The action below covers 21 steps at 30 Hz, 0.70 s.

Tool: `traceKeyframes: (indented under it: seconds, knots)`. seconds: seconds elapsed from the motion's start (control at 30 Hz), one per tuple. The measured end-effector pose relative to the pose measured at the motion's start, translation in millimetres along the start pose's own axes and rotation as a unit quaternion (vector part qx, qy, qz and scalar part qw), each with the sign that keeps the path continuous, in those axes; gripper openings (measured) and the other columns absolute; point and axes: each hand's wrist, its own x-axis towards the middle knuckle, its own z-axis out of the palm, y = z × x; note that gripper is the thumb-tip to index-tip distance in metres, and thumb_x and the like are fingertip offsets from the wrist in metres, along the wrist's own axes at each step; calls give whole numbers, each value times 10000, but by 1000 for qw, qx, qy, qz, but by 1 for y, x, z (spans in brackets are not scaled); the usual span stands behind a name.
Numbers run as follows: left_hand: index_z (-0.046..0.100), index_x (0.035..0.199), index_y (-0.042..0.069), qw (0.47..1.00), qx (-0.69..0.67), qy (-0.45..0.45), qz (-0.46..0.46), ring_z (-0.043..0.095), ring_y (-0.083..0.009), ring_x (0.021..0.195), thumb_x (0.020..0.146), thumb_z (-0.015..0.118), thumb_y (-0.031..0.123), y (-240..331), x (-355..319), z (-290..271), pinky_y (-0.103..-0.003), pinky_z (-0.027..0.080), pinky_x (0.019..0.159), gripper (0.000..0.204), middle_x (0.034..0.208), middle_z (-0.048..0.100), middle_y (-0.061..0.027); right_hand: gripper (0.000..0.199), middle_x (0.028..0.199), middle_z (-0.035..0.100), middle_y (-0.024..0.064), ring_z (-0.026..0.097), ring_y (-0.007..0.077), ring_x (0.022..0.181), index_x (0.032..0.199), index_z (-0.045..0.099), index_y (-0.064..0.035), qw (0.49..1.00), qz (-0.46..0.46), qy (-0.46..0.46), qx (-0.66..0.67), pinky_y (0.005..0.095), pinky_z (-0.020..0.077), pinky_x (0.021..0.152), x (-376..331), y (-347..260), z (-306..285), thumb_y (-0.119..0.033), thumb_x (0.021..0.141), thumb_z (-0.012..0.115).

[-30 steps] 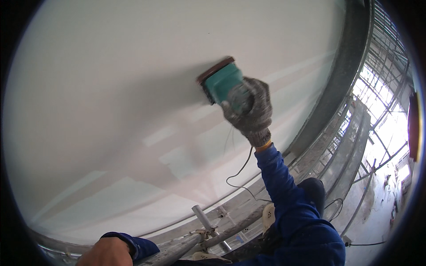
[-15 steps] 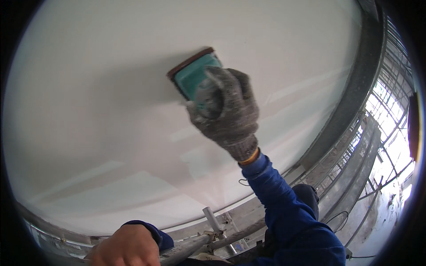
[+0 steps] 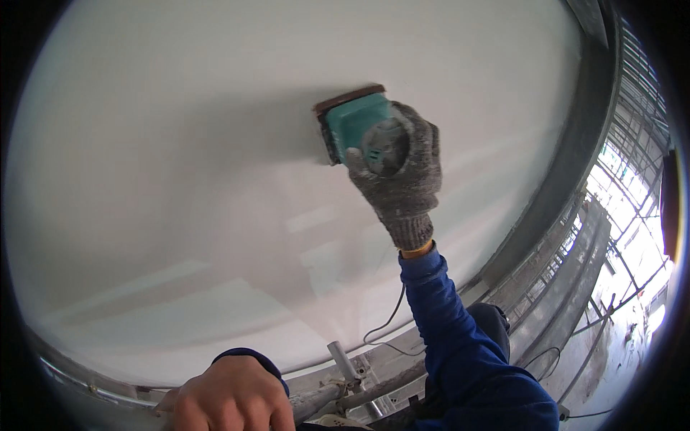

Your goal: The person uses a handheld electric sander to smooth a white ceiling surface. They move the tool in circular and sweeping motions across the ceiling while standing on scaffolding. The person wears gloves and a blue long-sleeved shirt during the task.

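My right hand (image 3: 410, 179), in a grey knitted glove, wraps round the dusty round top of a teal electric palm sander (image 3: 357, 118). The sander's brown-edged flat pad lies against a broad pale surface (image 3: 180, 237) with lighter patches and streaks. Bare and close to me at the lower edge is my left hand (image 3: 233, 399), its knuckles up and fingers curled. The frame cuts off its fingertips, so whatever they may hold is hidden. A dark blue cuff shows behind it.
A thin cable (image 3: 394, 316) loops beside my right forearm. Below the pale surface are scaffold pipes (image 3: 343, 361). A dark metal beam (image 3: 568, 158) borders the surface on the right, with grey planks (image 3: 568, 287) and more scaffolding beyond.
The sander and my right hand have shifted right across the pale surface, and the sander has turned slightly clockwise. My left hand appears further right and higher. More of the cable shows.
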Motion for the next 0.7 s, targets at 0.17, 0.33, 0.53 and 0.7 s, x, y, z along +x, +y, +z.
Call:
traceKeyframes:
  seconds: [0.17,0.33,0.53,0.7]
  knots:
    - [618,789,108,999,18,-44,-8,524,-97,515,932,579,215,10,16,5,-225,385,478,182,673,585,-24,678,1115,564,112,606,315,991,1253,553,-193,999,4,-15,45,425,571,735,10,-49,23,-228,625,807]
    - [618,809,101,999,3,-41,10,533,-96,513,925,585,209,1,4,-5,-224,391,473,163,670,588,-20,635,1134,546,116,602,349,974,1264,552,-228,996,-49,-45,52,453,569,676,7,-79,41,-235,667,769]
    - [625,836,48,1000,-3,3,17,558,-144,476,913,615,270,1,-7,3,-250,398,445,235,639,607,-60,618,1168,527,129,597,363,980,1289,534,-234,991,-49,-102,77,474,572,679,10,-113,55,-246,707,741]
    - [617,885,21,995,-73,53,37,465,-168,366,910,605,376,-1,-16,13,-285,302,398,356,539,516,-36,645,1182,527,134,591,352,998,1301,515,-228,993,-63,-91,45,473,573,716,45,-111,55,-254,700,747]
